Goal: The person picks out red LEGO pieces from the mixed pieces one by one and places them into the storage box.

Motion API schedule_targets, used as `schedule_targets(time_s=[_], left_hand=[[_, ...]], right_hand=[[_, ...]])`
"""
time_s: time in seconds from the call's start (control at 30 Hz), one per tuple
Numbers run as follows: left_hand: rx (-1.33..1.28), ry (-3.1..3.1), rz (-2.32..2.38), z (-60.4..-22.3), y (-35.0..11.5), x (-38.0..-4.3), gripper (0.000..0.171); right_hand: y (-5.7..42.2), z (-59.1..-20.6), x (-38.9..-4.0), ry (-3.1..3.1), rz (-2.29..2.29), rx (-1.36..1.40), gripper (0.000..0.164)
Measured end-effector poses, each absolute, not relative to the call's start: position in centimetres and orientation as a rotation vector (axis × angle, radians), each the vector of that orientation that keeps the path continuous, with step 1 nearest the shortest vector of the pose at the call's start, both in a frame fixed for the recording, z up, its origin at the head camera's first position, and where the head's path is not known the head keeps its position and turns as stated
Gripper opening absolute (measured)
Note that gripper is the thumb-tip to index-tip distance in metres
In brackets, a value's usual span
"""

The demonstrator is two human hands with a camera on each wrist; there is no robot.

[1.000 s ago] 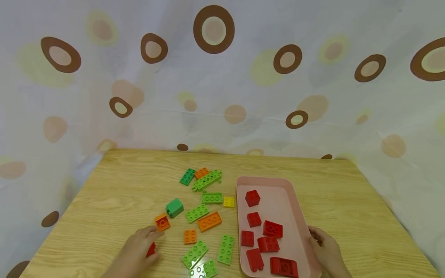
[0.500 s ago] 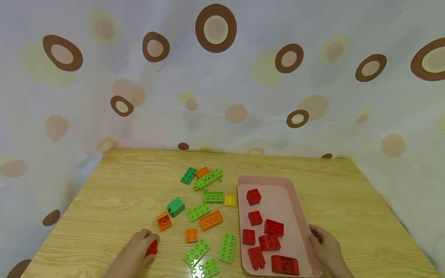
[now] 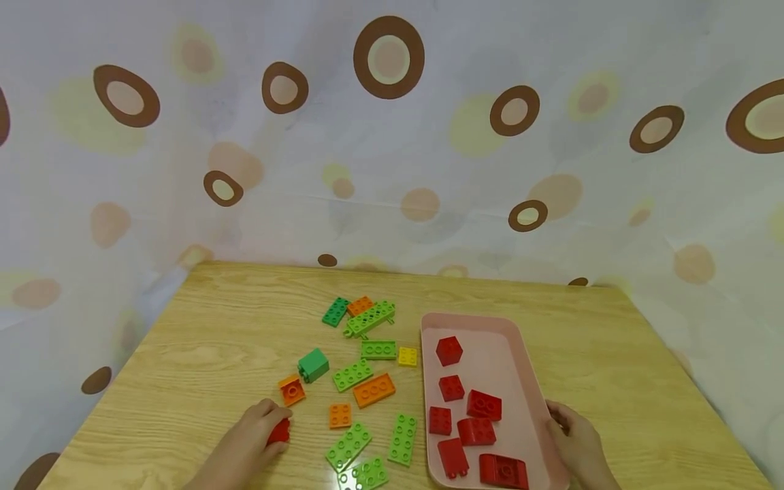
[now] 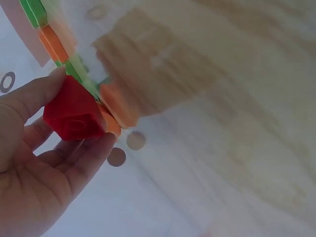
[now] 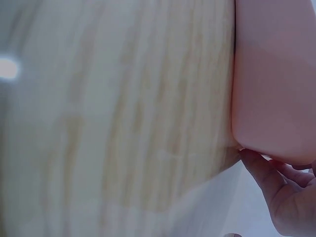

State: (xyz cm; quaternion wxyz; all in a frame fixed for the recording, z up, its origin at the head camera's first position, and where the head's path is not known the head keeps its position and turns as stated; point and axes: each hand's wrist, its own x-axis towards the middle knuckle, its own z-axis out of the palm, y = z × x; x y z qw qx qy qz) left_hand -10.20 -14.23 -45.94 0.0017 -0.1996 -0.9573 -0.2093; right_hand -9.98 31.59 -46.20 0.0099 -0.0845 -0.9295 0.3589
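Observation:
My left hand [image 3: 245, 435] pinches a red toy brick [image 3: 280, 431] between thumb and fingers, low over the left part of the table. In the left wrist view the hollow underside of this red brick [image 4: 75, 123] faces the camera. My right hand [image 3: 577, 441] grips the right edge of a pink tray [image 3: 495, 354], fingers at its rim. Several red bricks [image 3: 452, 386] lie spread inside the tray. Just beyond my left hand is an orange brick [image 3: 292, 390], with a green brick [image 3: 314, 365] behind it.
Between my left hand and the tray lie light green plates [image 3: 402, 439], flat orange bricks [image 3: 374, 390] and a small yellow brick [image 3: 407, 356]. Farther back a long light green piece [image 3: 370, 318] rests near a dark green plate [image 3: 335, 311]. A patterned cloth [image 3: 392, 170] hangs behind the wooden table [image 3: 184, 354].
My left hand first drew back slightly from the orange brick with the red brick, then shifted a little right. My right hand stays at the tray, which keeps its place.

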Motion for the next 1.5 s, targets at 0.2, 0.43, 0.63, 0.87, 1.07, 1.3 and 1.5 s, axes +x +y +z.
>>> schedule_targets(time_s=[0.2,0.43,0.63,0.87,1.07,1.3,1.5], left_hand=[[-0.704,-2.907,-0.674,-45.8,-12.8,-10.9,0.035],[-0.817,-2.899,-0.697,-44.8,-9.8,-12.4,0.036],[-1.019,-2.826,-0.665,-43.9,-6.0,-13.8,0.035],[-1.214,-2.806,-0.625,-42.9,-0.2,-15.7,0.037],[-1.305,-2.728,-0.598,-41.7,4.7,-16.8,0.035],[-1.382,-2.700,-0.569,-41.3,9.3,-18.1,0.030],[-1.344,-2.834,-0.464,-41.8,11.9,-19.0,0.032]], right_hand=[[31.7,-46.2,-9.8,-2.896,1.116,-0.291,0.031],[31.8,-46.2,-9.9,-2.872,1.139,-0.293,0.030],[31.8,-46.2,-9.8,-2.846,1.145,-0.266,0.029],[32.0,-46.4,-9.7,-2.846,1.156,-0.282,0.029],[32.1,-46.5,-9.5,-2.856,1.164,-0.295,0.029],[31.9,-46.4,-9.5,-2.839,1.194,-0.310,0.029],[31.5,-46.4,-9.5,-2.764,1.179,-0.217,0.025]])
